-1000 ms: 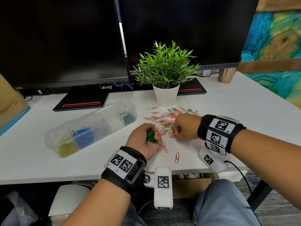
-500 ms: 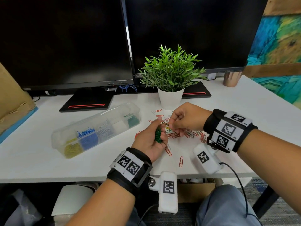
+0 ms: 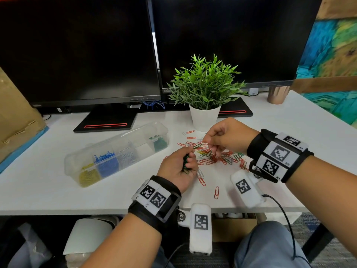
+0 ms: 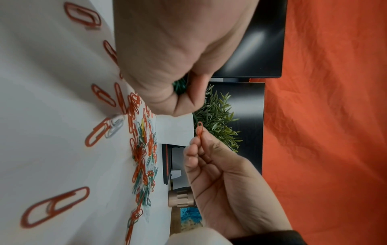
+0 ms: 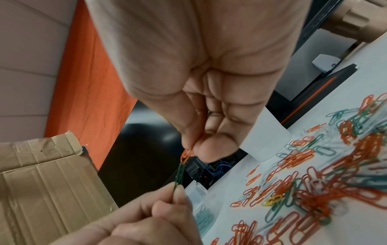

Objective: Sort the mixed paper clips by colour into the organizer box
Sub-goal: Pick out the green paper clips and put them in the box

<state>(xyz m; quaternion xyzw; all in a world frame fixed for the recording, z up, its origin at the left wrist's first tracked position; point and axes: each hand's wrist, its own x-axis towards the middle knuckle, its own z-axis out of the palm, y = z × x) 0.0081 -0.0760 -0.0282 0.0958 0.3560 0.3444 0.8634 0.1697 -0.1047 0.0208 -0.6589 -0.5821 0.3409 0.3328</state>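
- Clips hooked together hung between my two hands above the pile: a green clip [image 5: 179, 174] linked to an orange clip [image 5: 187, 155].
- My left hand [image 3: 178, 167] pinched the green clip's lower end between thumb and forefinger, while its other fingers stayed curled around a bundle of green clips [image 3: 185, 162] in the palm.
- My right hand [image 3: 225, 137] pinched the orange clip between thumb and forefinger, with the remaining fingers curled in.
- Compared with half a second before, my right hand had lifted and drawn away to the right, so the two hands stood a little apart instead of touching; the linked clips spanned the gap.
- A second before that, my right hand had been down on the pile, knuckles up, and my left held only the bundle.
- The mixed pile [image 3: 214, 156] of mostly orange and green clips, with one yellow one showing in the right wrist view, lay on the white desk [image 3: 58, 190] in front of the potted plant [image 3: 205, 89], just under my hands.
- A few stray orange clips [image 3: 216, 192] lay nearer the desk's front edge, where they had been earlier.
- The clear organizer box [image 3: 116, 151] sat to the left of the pile, unmoved, with yellow, blue, white and green clips in separate compartments and one compartment between white and green showing no colour.
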